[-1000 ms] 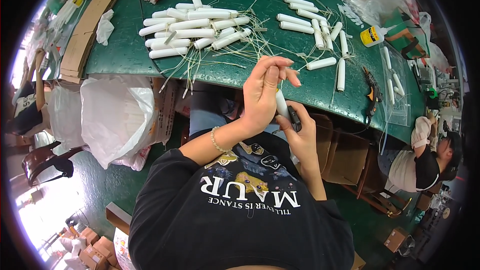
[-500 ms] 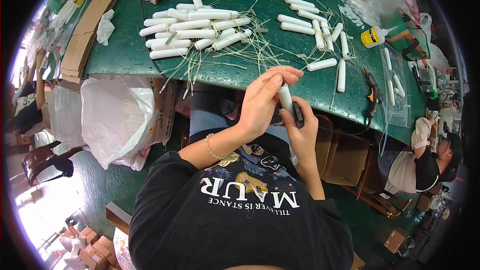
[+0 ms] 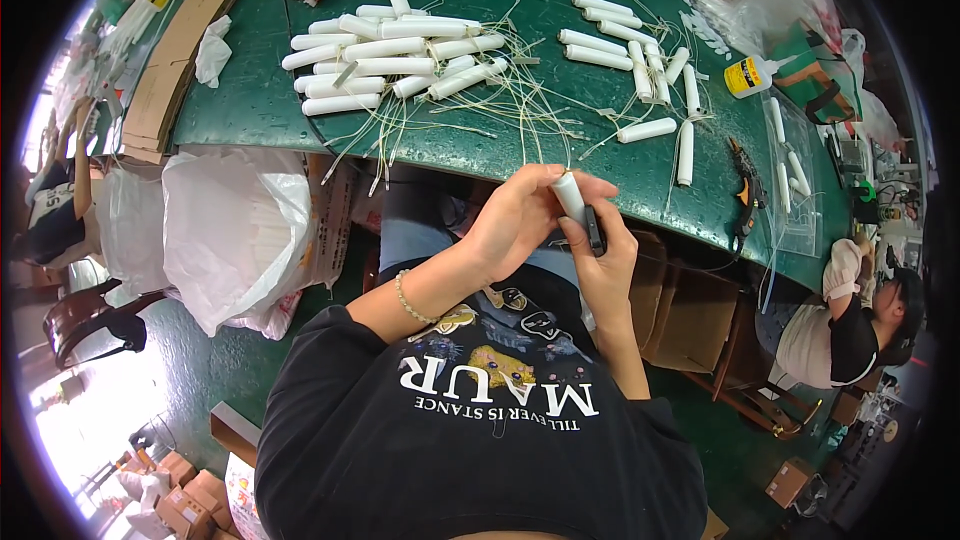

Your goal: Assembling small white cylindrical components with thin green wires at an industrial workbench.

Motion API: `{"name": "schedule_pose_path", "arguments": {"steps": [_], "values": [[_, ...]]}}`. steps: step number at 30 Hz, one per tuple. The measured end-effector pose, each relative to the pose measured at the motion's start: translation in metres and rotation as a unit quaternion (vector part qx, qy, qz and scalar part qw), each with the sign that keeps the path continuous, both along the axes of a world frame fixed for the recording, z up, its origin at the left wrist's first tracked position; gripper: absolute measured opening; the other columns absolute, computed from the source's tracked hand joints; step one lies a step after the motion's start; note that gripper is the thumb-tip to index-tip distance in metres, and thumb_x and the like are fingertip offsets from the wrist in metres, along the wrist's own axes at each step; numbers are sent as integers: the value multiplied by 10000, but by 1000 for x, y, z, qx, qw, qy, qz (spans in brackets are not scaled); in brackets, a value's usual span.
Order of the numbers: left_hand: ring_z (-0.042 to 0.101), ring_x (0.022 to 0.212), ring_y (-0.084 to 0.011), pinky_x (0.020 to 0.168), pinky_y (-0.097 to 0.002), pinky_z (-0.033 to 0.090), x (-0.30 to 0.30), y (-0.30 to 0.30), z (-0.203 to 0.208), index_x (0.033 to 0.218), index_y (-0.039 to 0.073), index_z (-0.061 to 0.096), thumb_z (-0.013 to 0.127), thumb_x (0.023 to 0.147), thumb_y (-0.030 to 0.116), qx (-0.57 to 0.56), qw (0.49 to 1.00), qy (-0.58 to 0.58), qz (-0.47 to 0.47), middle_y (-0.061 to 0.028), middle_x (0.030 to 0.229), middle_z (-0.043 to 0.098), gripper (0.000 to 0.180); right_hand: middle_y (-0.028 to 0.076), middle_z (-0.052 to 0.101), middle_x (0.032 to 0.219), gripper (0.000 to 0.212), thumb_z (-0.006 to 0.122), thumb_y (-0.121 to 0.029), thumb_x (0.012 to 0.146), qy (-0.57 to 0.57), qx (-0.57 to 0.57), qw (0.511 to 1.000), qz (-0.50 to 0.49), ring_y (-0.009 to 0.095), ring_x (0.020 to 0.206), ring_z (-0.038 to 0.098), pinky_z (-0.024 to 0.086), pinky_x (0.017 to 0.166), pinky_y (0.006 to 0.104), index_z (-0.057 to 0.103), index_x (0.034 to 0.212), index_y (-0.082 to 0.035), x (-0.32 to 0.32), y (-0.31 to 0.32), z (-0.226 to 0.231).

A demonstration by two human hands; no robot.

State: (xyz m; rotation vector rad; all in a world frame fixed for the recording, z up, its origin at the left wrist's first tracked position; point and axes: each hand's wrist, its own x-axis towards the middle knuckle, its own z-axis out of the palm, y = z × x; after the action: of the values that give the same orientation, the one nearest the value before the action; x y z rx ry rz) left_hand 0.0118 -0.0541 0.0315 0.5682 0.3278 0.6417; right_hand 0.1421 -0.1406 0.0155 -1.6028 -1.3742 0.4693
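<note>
Over the near table edge, a short white tube (image 3: 568, 192) stands tilted between my hands, with a thin wire at its upper end. My left hand (image 3: 520, 215) is closed around the tube's upper part, its fingertips showing behind it. Lower down, my right hand (image 3: 607, 260) grips the tube's lower end together with a small black block (image 3: 594, 229), whose kind I cannot make out. Just beyond, at the right, a single white tube (image 3: 648, 130) lies on the green table (image 3: 470, 155).
A pile of wired white tubes (image 3: 385, 68) covers the table's left part; more tubes (image 3: 605, 45) lie at right. Orange-and-black pliers (image 3: 743, 190) and a yellow-labelled bottle (image 3: 745, 77) are farther right. A white plastic bag (image 3: 235, 240) hangs below left. Another person (image 3: 835, 330) sits at right.
My left hand has come down and its raised fingers have dropped from over the tube's top, so the upper end now shows. The right hand has hardly moved.
</note>
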Motion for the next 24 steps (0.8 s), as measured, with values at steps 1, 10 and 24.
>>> {"name": "schedule_pose_path", "arguments": {"steps": [1,10,24], "values": [[507,1156,-248,985,-351,384,-1,0,-2,1118,-25,577,364,928,335,-1,999,-13,-43,-182,1185,586,460,139,653,883,311,722,-116,804,0,0,1000,0,266,723,636,486,658,319,601,1071,-12,-2,0,0],[481,1164,-282,1013,-398,345,-6,-3,8,855,42,464,310,924,348,0,998,12,62,-147,1008,585,350,164,635,1053,398,569,1,887,206,39,978,-18,194,924,627,490,802,277,413,1252,-27,13,-5,7],[426,795,-215,832,-355,378,-12,11,-6,797,28,432,423,856,307,-80,993,-73,50,-75,791,428,285,97,625,853,238,495,-202,984,223,-9,972,-73,128,685,595,494,631,252,546,1076,12,51,-48,-2]]}}
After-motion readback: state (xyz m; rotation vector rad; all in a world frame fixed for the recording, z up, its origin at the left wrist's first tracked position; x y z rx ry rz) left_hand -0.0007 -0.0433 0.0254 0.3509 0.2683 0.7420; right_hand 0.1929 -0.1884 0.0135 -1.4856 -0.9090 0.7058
